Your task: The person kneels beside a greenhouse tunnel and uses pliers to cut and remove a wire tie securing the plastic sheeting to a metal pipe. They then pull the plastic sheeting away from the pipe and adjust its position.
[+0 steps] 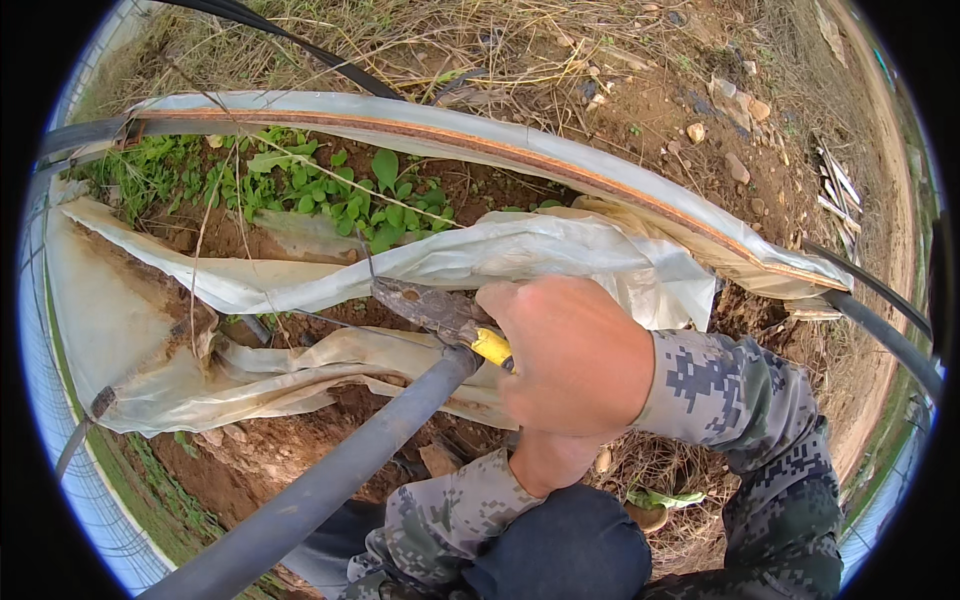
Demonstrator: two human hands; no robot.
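Observation:
My right hand (581, 352) is closed around the yellow-sleeved handles (492, 347) of a pair of worn pliers. The rusty metal head of the pliers (424, 304) points left, and a short dark wire (367, 253) stands up from its jaws. Below it, another thin wire (360, 326) runs towards the end of a grey metal pipe (337, 457), which slants up from the lower left. Only the wrist and lower part of my left hand (556, 459) show beneath my right hand. Its fingers are hidden, so what they hold cannot be seen.
Crumpled plastic film (480, 255) lies in folds around the pliers. Beyond it, leafy green seedlings (375, 199) grow in brown soil. A rusty metal strip (450, 139) with film along it arches across. Dry grass (300, 45) and stones (737, 168) lie farther off. My knee (570, 547) is close below.

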